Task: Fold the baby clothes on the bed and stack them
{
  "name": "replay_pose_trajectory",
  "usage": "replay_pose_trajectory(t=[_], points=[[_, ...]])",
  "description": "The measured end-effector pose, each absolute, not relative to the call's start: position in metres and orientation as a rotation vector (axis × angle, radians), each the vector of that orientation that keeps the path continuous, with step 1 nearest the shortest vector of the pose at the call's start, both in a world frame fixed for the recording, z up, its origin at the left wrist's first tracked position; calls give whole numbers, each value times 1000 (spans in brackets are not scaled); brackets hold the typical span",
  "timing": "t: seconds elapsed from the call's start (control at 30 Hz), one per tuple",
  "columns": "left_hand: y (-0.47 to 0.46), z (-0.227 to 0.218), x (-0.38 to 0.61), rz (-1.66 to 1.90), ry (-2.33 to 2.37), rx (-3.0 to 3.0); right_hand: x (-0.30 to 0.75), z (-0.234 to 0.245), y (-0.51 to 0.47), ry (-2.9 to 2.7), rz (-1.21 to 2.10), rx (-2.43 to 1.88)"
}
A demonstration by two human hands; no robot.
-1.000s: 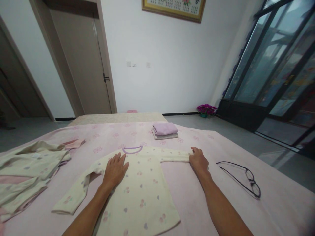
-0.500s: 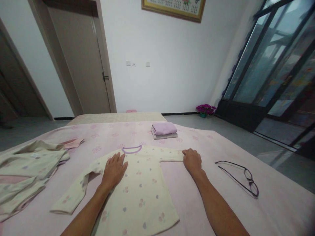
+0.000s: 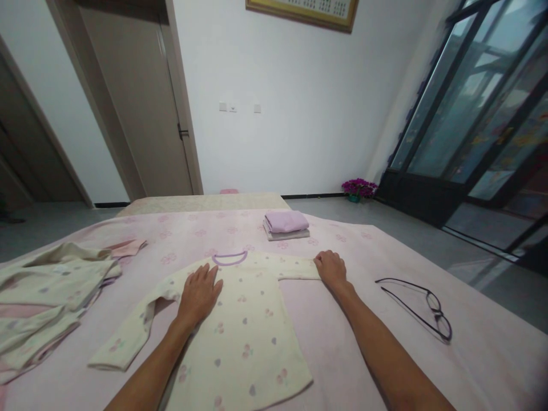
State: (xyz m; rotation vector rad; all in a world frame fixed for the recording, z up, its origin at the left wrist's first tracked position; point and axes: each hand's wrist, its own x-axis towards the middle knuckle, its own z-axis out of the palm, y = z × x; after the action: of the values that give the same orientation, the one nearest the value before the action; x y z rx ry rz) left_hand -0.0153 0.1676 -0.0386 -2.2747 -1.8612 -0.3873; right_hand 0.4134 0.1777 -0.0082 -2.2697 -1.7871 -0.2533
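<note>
A cream long-sleeved shirt (image 3: 244, 319) with a purple collar and small cherry and heart prints lies spread out in front of me. My left hand (image 3: 199, 294) rests flat on it near the left shoulder, fingers stretched out. At the end of the right sleeve, my right hand (image 3: 331, 267) has its fingers curled around the cuff. That sleeve runs straight out to the side, while the left sleeve (image 3: 122, 342) bends down toward me.
A pink flowered sheet (image 3: 342, 354) covers the surface. Crumpled cream and pink clothes (image 3: 55, 285) lie at the left. Beyond the shirt sits a folded purple and grey stack (image 3: 286, 224). Black-framed glasses (image 3: 433, 311) rest at the right.
My right hand has shifted slightly up and left, with its fingers now curled further around the sleeve's end. The left hand stays on the shirt.
</note>
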Motion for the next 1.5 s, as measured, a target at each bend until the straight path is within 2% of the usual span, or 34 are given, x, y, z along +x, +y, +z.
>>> replay_pose_trajectory(t=[0.13,0.23,0.37,0.5,0.9,1.03,1.17,1.3,1.5], points=[[168,-39,-16,-388,-1860,-2284,406,6,185,-1793,-310,-2313],[168,-40,-16,-402,-1860,-2285,373,12,188,-1901,-280,-2168],[169,-41,-17,-410,-1856,-2279,310,3,185,-2263,20,-1820],[168,-40,-17,-400,-1848,-2280,281,-13,178,-2365,242,-1764],[167,-39,-16,-407,-1847,-2277,416,-30,167,-1994,10,-2396],[168,-38,-16,-423,-1863,-2275,424,-22,171,-1758,-31,-2559],[169,-40,-16,-468,-1896,-2291,372,-8,179,-1966,-69,-2320],[167,-40,-17,-496,-1891,-2299,304,-8,181,-2231,34,-2008],[161,-37,-17,-532,-1925,-2372,270,-32,178,-2305,21,-1959]])
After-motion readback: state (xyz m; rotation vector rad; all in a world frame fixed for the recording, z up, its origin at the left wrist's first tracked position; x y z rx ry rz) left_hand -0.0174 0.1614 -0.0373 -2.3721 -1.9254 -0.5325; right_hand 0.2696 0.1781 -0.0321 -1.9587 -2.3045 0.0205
